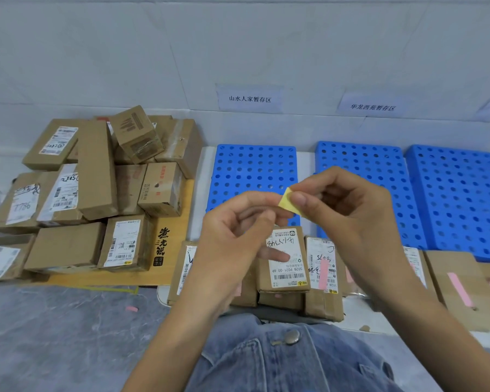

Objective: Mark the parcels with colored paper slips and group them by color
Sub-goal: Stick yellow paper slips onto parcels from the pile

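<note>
blue pallets (pixel 255 165), yellow slip (pixel 286 200) in right grip (pixel 348 210)

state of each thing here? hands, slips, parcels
yellow slip, held in the air, not yet stuck on
right hand, grip pinches the yellow slip
left hand, fingers curled, tips at the slip, hold unclear
front parcel, label up, no slip visible
neighbour parcel, pink slip stuck on its label
left pile, stacked, no slips visible
floor slip, pink, lying loose
</note>
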`<action>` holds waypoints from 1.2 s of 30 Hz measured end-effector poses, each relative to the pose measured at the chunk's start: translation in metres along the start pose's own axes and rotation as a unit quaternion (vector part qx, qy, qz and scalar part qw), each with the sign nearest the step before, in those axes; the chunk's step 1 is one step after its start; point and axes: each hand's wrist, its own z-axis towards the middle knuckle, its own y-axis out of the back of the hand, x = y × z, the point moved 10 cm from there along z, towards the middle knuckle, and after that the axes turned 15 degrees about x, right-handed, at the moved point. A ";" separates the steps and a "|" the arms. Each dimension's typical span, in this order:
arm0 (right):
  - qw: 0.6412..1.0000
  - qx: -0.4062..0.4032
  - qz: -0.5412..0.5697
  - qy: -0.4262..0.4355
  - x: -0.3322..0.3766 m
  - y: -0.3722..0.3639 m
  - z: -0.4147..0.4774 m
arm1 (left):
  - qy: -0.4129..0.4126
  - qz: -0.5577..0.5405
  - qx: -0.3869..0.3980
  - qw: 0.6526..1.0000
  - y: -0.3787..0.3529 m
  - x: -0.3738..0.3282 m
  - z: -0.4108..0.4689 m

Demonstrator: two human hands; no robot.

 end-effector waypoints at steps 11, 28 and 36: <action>0.998 0.057 0.009 -0.018 0.011 -0.008 -0.004 | -0.002 -0.017 0.018 1.000 0.000 -0.012 -0.009; 0.997 0.045 -0.059 0.012 0.013 -0.008 -0.001 | -0.017 0.046 -0.005 0.999 0.004 -0.013 -0.003; 0.998 0.041 -0.055 0.005 0.007 -0.004 0.001 | -0.002 0.031 -0.003 1.000 0.004 -0.008 -0.003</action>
